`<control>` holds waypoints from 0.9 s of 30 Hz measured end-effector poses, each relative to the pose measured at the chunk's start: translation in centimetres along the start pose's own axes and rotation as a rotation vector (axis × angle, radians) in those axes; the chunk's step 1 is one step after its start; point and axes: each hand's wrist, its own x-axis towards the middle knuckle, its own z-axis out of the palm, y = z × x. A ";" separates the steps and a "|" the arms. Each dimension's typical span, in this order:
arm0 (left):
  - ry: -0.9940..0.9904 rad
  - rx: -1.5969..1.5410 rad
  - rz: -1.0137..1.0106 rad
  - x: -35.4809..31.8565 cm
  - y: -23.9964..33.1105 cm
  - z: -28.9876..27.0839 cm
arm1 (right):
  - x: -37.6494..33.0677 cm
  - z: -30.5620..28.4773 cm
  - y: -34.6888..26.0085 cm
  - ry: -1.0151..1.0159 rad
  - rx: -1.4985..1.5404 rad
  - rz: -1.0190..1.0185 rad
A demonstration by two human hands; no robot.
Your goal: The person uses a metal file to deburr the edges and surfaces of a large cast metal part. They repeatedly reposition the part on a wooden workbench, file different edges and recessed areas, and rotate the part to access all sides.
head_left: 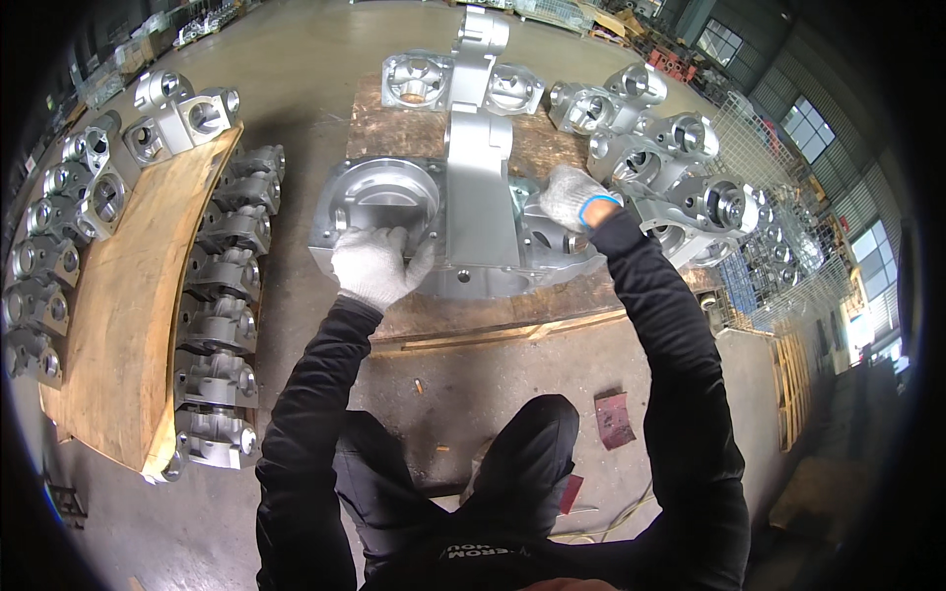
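Observation:
A large silver metal casting (478,217) lies in front of me on a wooden bench top (424,320). It has a wide round opening at each side and a raised arm in the middle. My left hand (379,266), in a whitish knit glove, curls its fingers over the near rim of the left opening, thumb apart. My right hand (574,197), gloved with a blue cuff edge, is closed at the right opening and partly covers it. Its fingertips are turned away from view, so what they hold, if anything, is hidden.
Similar castings stand behind (414,81), to the right (655,163) and along both sides of a plywood sheet (138,325) at left. Dark red sheets (615,421) lie on the floor near my legs. Wire mesh cages (754,138) and a wooden pallet (791,379) are at right.

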 end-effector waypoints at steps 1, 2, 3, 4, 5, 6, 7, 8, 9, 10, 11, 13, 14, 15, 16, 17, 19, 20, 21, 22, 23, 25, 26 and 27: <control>0.005 -0.017 0.005 0.1 0.0 0.0 | -0.1 -0.2 -0.4 -0.013 0.090 0.012; -0.032 0.010 -0.023 0.0 0.0 -0.1 | -0.3 -0.4 -0.7 -0.079 0.173 0.107; -0.073 0.036 -0.053 0.0 0.0 -0.1 | -0.3 -0.7 -0.9 -0.059 0.099 0.059; -0.098 0.053 -0.060 -0.1 0.0 -0.1 | -0.4 -0.9 -1.1 -0.083 0.034 -0.002; -0.148 0.022 -0.073 -0.2 0.0 -0.1 | -0.4 -1.4 -1.2 -0.098 -0.037 -0.066; -0.167 -0.012 -0.076 -0.3 -0.1 -0.3 | -0.6 -1.5 -1.5 -0.041 0.053 0.089; -0.169 -0.043 -0.070 -0.3 -0.1 -0.4 | -0.8 -1.8 -1.7 -0.023 -0.040 0.066; -0.111 -0.032 -0.010 -0.3 0.0 -0.7 | -1.2 -1.7 -2.0 -0.083 -0.084 0.044; -0.106 -0.037 0.002 -0.1 -0.1 -1.0 | -1.6 -1.5 -2.4 -0.094 -0.015 0.095; -0.104 -0.046 0.015 0.1 0.0 -1.4 | -2.0 -1.3 -2.4 -0.153 0.197 0.210; -0.154 -0.062 0.018 0.4 0.2 -1.8 | -2.7 -0.5 -2.5 -0.026 0.133 0.167; -0.378 0.029 -0.035 1.2 0.5 -2.7 | -3.4 0.3 -1.5 -0.033 0.203 0.215; -0.486 0.052 -0.075 1.6 0.8 -3.1 | -3.7 0.6 -0.4 0.001 0.169 0.257; -0.569 0.074 -0.121 1.7 1.1 -3.5 | -3.7 0.9 0.7 0.074 0.155 0.228; -0.581 0.043 -0.164 1.5 1.7 -3.8 | -3.7 0.9 1.9 0.075 0.109 0.255; -0.591 0.031 -0.165 1.1 2.1 -4.1 | -3.9 0.9 2.8 0.053 0.022 0.189; -0.588 0.029 -0.197 -0.1 3.5 -4.2 | -4.7 0.8 3.6 0.051 -0.289 -0.120; -0.481 0.049 -0.131 -0.8 3.9 -4.1 | -5.1 0.6 3.3 0.137 -0.194 -0.108; -0.404 0.042 -0.124 -1.4 4.1 -3.9 | -5.5 0.8 2.2 0.243 0.114 0.128; -0.351 0.014 -0.114 -1.7 4.1 -3.6 | -6.1 0.6 1.0 0.291 0.263 0.054; -0.288 0.001 -0.101 -1.9 4.0 -3.3 | -6.8 0.8 -0.9 0.320 0.332 -0.005; -0.279 0.025 -0.099 -2.2 3.8 -2.8 | -6.4 0.9 -4.9 0.298 0.310 -0.180; -0.234 0.044 -0.088 -2.2 3.7 -2.6 | -6.0 0.7 -6.4 0.224 0.274 -0.119; -0.242 0.028 -0.085 -2.2 3.6 -2.5 | -5.4 0.5 -7.4 0.176 0.257 -0.098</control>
